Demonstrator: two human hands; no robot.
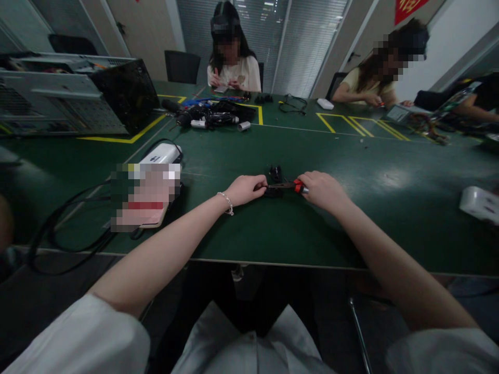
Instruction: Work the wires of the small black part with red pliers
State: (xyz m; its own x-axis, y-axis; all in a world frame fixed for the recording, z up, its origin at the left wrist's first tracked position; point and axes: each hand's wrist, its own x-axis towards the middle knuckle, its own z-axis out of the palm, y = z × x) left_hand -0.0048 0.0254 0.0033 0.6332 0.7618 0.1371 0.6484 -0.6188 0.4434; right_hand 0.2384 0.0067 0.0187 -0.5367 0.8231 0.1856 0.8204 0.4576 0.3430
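In the middle of the green table, my right hand [322,189] is closed around the red handles of a pair of needle-nose pliers [286,185]. The jaws point left and meet the fingertips of my left hand [245,190]. That hand is pinched on a small dark piece, mostly hidden by the fingers, whose kind I cannot make out. A chain bracelet circles the left wrist. Just beyond the jaws lies a small black part [275,172] on the table, and another dark bit shows under the pliers.
An opened computer case [78,98] stands at the back left. Nearer lie a phone [150,208], a white power strip [166,153] and black cables [54,228]. A heap of cables [218,114] sits farther back. Another white block [479,202] is at right. Several people sit across the table.
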